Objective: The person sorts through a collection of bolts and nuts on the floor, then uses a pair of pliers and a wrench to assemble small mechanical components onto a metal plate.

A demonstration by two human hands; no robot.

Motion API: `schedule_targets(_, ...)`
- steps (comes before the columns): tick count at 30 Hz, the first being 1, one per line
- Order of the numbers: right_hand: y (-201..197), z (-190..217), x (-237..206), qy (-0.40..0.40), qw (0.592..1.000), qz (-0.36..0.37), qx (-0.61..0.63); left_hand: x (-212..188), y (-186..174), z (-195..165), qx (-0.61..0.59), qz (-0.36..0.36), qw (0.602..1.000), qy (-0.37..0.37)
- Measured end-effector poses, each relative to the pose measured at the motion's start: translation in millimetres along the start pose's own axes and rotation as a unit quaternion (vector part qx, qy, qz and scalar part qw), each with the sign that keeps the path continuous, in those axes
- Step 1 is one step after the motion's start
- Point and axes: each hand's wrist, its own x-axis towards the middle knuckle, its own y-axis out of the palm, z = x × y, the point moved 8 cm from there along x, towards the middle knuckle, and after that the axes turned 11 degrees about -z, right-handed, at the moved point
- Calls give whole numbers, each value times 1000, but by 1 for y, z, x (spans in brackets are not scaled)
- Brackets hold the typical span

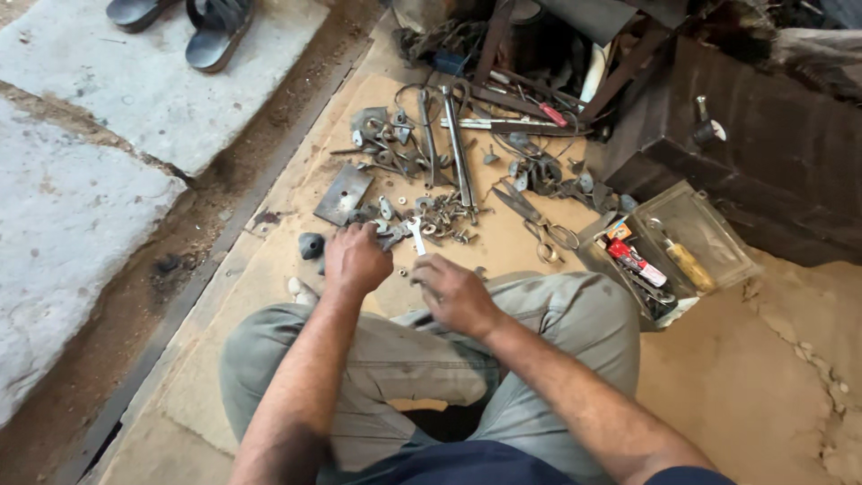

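Small wrench (416,235) lies between both hands' fingers (422,269); touching right.

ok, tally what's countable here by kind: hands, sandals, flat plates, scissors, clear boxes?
hands: 2 (left hand, right hand)
sandals: 2
flat metal plate: 1
scissors: 1
clear plastic box: 1
Total: 7
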Motion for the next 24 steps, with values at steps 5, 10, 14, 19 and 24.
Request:
schedule_targets(5, -12, -53, -11, 146, 983, -47, 96, -3, -5, -6, 9, -5, 1000, 1)
schedule_targets(10, -12, -124, -25, 382, 842, -149, 351, -8, -2, -12, 3, 20, 1000, 17)
schedule_targets(14, -13, -165, -32, 417, 696, -233, 536, -12, 6, -22, 11, 57, 997, 44)
schedule_targets(19, -5, -188, -37, 425, 660, -247, 568, -13, 6, -28, 6, 60, 997, 53)
schedule_targets(24, -29, -190, -29, 351, 787, -318, 396, -10, 11, -20, 45, 86, 995, 27)
